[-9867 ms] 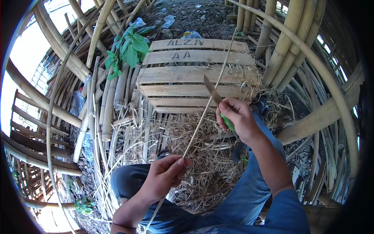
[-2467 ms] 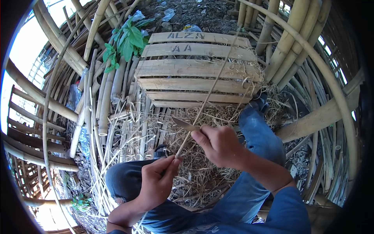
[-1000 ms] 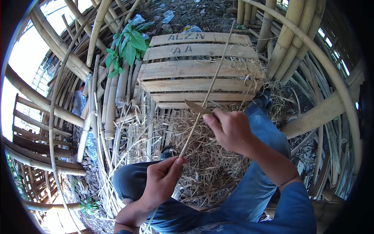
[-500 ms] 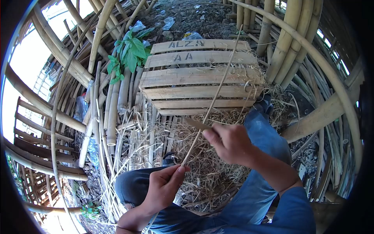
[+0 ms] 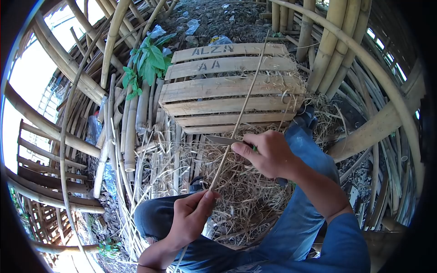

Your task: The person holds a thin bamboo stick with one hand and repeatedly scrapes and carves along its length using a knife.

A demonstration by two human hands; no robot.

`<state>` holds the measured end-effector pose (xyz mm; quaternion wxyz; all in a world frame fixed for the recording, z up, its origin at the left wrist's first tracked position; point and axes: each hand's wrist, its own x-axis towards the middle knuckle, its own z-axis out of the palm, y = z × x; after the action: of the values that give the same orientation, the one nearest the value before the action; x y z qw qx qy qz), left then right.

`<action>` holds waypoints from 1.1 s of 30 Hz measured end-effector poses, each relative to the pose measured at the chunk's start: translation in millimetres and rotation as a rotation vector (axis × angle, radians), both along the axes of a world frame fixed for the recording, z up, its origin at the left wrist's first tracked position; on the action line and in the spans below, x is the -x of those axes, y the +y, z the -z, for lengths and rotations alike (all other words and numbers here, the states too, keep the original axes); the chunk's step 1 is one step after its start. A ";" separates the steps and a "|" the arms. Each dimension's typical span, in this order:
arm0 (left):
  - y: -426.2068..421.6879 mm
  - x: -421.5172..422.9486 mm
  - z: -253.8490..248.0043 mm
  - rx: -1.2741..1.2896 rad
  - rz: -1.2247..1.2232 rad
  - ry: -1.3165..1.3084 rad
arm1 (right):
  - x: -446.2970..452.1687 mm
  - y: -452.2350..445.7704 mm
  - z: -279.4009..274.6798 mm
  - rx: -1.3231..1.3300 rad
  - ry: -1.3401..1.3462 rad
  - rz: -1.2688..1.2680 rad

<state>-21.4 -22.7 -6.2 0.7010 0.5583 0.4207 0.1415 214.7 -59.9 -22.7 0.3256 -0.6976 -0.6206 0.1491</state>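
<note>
My left hand (image 5: 193,213) is closed around a thin bamboo strip (image 5: 246,102) near its lower end. The strip slants up and away to the right, its far part passing over a slatted wooden crate (image 5: 227,85). In my right hand (image 5: 268,154) is a knife (image 5: 219,139), its blade pointing left across the strip. My right thumb lies by the strip close to the blade; whether it presses on it I cannot tell. The knife's handle is mostly hidden inside my fingers.
Thin shavings (image 5: 246,209) cover the ground between my legs. Bamboo poles (image 5: 130,132) lie to the left beside a leafy green plant (image 5: 150,61). Thick upright bamboo (image 5: 330,45) stands at the back right, and a curved pole (image 5: 387,77) arches along the right side.
The knife has turned so its blade lies flatter and further left. My right hand has shifted slightly, while my left hand keeps its hold on the strip.
</note>
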 end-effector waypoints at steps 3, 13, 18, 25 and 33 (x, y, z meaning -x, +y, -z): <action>-0.2 -1.9 -0.4 -0.035 -0.013 -0.015 | 3.9 -0.4 1.7 -0.110 -0.181 0.041; -0.8 1.3 1.6 -0.046 0.015 0.021 | -7.3 1.2 6.8 -0.068 -0.109 0.130; -2.8 1.8 -3.0 -0.075 -0.021 0.020 | -16.6 5.8 10.3 -0.128 -0.184 0.101; -1.0 6.5 1.7 -0.080 0.007 0.051 | -17.2 4.3 17.8 -0.223 -0.225 0.157; -4.7 7.7 3.7 -0.133 -0.001 0.048 | -33.5 11.9 23.9 -0.181 -0.254 0.178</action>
<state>-29.1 -27.4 -9.9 0.6518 0.6067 0.4275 0.1561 248.2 -48.0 -46.6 0.3182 -0.7308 -0.6033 -0.0260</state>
